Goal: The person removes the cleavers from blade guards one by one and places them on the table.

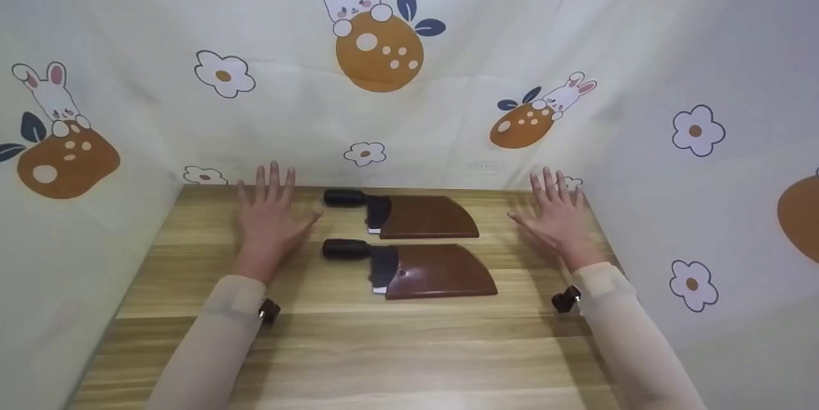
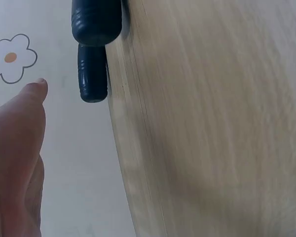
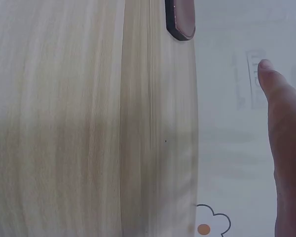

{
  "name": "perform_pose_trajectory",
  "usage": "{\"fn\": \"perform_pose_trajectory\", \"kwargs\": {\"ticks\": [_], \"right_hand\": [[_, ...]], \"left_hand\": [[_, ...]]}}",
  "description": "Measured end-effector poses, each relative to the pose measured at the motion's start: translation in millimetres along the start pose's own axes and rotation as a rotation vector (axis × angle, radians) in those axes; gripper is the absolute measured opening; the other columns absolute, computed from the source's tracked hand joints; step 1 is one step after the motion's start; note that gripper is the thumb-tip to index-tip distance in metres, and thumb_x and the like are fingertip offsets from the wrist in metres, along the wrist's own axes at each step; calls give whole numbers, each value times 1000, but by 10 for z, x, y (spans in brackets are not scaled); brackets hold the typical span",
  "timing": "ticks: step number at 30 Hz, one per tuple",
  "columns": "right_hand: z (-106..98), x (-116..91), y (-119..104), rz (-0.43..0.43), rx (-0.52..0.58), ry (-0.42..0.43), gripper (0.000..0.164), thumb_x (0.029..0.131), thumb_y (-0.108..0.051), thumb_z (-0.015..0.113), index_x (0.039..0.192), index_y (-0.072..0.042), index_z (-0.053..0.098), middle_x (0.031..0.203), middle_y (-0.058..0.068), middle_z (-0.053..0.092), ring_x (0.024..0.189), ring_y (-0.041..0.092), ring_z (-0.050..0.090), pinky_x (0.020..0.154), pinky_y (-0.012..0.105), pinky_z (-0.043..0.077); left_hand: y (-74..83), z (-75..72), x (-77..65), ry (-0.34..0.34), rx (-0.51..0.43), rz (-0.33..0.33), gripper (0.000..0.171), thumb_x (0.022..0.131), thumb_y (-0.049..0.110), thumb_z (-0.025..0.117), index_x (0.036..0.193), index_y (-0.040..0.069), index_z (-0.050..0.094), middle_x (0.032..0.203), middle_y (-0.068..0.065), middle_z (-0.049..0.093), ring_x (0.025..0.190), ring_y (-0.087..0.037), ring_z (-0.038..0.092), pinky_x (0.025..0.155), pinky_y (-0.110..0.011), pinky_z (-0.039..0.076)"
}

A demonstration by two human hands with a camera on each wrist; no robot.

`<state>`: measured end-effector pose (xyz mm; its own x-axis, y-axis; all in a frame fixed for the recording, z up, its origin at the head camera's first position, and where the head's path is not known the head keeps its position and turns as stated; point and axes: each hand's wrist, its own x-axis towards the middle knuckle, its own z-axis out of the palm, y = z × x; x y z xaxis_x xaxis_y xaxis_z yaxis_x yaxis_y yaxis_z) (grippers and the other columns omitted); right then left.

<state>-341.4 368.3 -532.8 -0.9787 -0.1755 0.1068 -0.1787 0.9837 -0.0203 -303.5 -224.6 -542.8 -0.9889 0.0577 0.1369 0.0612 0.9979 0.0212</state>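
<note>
Two cleavers in brown sheaths lie side by side between the hands, black handles to the left. The far cleaver [image 1: 429,217] is close to the table's back edge; the near cleaver [image 1: 441,271] lies just in front of it. My left hand [image 1: 265,221], fingers spread, is left of the handles and holds nothing. My right hand [image 1: 555,221], fingers also spread, is right of the sheaths' rounded ends, apart from them. Both black handles [image 2: 93,74] show at the top of the left wrist view. In the right wrist view, a sheath's end [image 3: 182,19] shows near the thumb.
The wood-grain table [image 1: 409,352] has a pale cloth [image 1: 288,122] with rabbits, oranges and flowers hanging behind it and at both sides. A small dark device [image 1: 270,312] sits on the left wrist, and another dark device [image 1: 565,299] on the right.
</note>
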Motion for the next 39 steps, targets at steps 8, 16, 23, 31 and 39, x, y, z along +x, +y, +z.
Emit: {"fn": "perform_pose_trajectory", "kwargs": {"ticks": [8,16,23,31,39], "right_hand": [[-20,-58,-66,-37,22,34,111,100,-86,45,178,-13,16,185,16,6,170,41,-1,131,69,-7],[-19,-117,-87,-62,24,61,109,101,-82,49,178,-12,16,184,17,10,170,38,-2,133,64,-6],[-28,-165,-154,-115,20,79,108,99,-81,53,177,-13,22,184,14,16,170,39,2,134,63,-3],[5,-207,-297,-223,87,169,105,95,-73,67,173,-9,35,181,16,26,167,43,20,132,68,15],[43,-228,-462,-280,205,188,103,91,-65,79,169,-8,44,176,19,36,161,47,33,126,72,28]], "left_hand": [[41,19,-22,28,-43,26,106,104,85,29,178,12,9,184,-20,-6,169,-44,-3,126,-66,-21],[48,26,-79,56,-61,44,104,105,82,32,178,11,13,184,-22,-1,169,-46,0,127,-67,-18],[123,53,-152,74,-85,67,104,104,82,38,177,11,17,184,-21,4,169,-45,3,128,-68,-13],[208,58,-188,102,-72,100,103,104,83,37,176,10,24,181,-23,21,166,-47,19,130,-71,-1],[280,67,-197,89,-108,139,102,103,79,47,177,13,22,181,-22,21,165,-47,18,130,-73,8]]}}
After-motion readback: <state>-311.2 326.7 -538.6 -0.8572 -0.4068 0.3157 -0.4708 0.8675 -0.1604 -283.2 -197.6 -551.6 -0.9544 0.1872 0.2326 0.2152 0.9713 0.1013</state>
